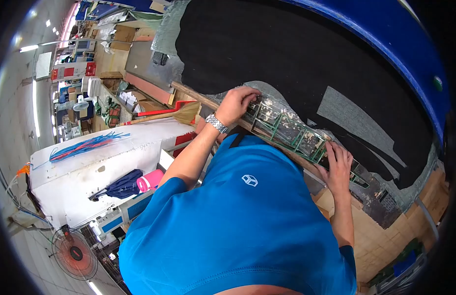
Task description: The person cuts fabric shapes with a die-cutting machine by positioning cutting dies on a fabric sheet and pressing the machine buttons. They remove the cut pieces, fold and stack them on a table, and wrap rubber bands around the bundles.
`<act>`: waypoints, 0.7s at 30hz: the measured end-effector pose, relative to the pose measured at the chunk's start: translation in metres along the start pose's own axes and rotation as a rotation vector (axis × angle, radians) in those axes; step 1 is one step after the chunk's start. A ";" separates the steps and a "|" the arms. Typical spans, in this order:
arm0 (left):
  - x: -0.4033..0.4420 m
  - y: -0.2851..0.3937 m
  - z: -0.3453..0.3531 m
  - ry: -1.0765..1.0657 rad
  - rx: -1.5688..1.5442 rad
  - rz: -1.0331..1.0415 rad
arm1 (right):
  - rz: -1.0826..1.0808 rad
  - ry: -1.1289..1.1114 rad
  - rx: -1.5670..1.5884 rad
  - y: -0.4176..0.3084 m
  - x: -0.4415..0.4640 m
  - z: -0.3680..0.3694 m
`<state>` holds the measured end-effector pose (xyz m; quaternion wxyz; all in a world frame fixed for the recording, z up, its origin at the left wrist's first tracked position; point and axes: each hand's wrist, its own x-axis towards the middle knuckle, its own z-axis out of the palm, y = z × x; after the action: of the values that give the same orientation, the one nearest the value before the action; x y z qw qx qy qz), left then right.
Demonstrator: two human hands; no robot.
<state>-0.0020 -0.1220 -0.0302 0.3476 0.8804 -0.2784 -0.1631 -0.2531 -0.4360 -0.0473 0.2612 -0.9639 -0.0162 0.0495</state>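
A long green metal frame (282,129) with cross bars lies at the near edge of the worn work surface, along a wooden rail (198,97). My left hand (238,104), with a metal watch (216,123) at the wrist, is closed at the frame's left end; its fingertips are curled and what they grip is hard to see. Toward the right end my right hand (336,166) rests over the frame, fingers spread along it. Beyond both hands lies a large black sheet (247,44) with a grey cut-out area (356,118).
A blue curved machine part (385,46) arches over the far right. On the left, a white table (110,162) holds blue and red cords (88,147), a dark umbrella (121,184) and a pink item (150,181). A fan (75,252) stands lower left.
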 end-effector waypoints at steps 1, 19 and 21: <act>-0.004 -0.007 -0.004 0.037 -0.050 -0.065 | -0.019 0.028 0.013 0.003 -0.001 0.003; -0.032 -0.149 -0.097 0.268 -0.244 -0.443 | -0.013 0.218 -0.043 -0.078 0.167 -0.008; -0.028 -0.174 -0.112 0.313 -0.231 -0.400 | -0.026 0.225 -0.048 -0.094 0.205 0.005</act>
<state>0.0953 0.0583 -0.0707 0.4452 0.8870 -0.0215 -0.1209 -0.0498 -0.3410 -0.0224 0.2389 -0.9690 -0.0006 -0.0628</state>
